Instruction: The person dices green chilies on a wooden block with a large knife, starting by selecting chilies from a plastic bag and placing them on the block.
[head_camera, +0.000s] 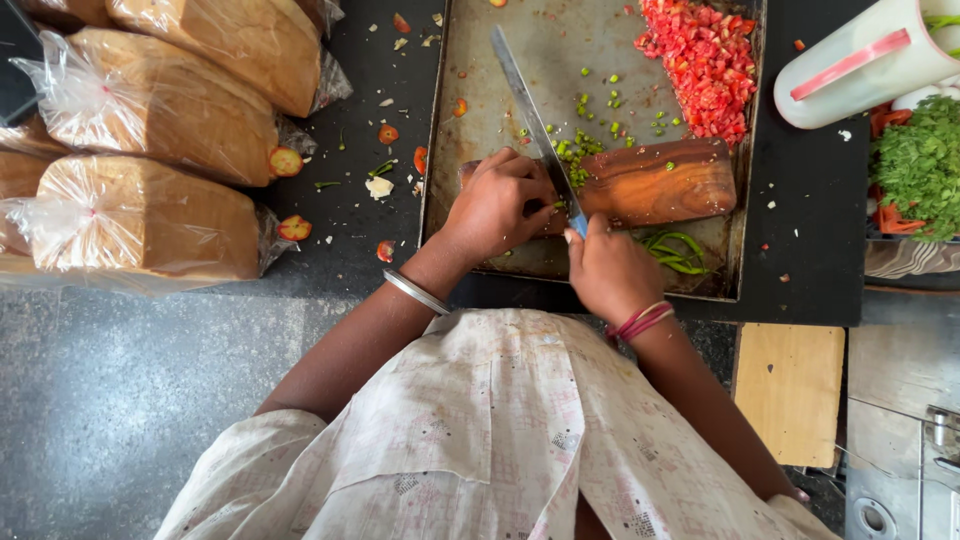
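A dark worktop (330, 215) carries a metal tray (470, 90), bagged bread loaves (150, 105) and chopped tomato (705, 60). On the wooden board (660, 180), the left hand (495, 205) presses green chillies (565, 150); the right hand (610, 270) keeps a closed grip on the knife (530, 110).

Tabletop (330, 215) is showing black with red and pale scraps, floor (110, 400) is reading speckled grey, and the tray (480, 90) is looking dull grey-brown under a reddish-brown wooden board (660, 182). Diced tomato (705, 60) is showing bright red, chilli bits (578, 150) and whole chillies (675, 250) green, herbs (920, 165) dark green, bread loaves (150, 100) tan in clear wrap. Shirt (500, 440) is showing cream with faint pink checks; bangle (415, 291) silver, wrist threads (643, 320) red-pink, jug (860, 65) white with pink stripe.
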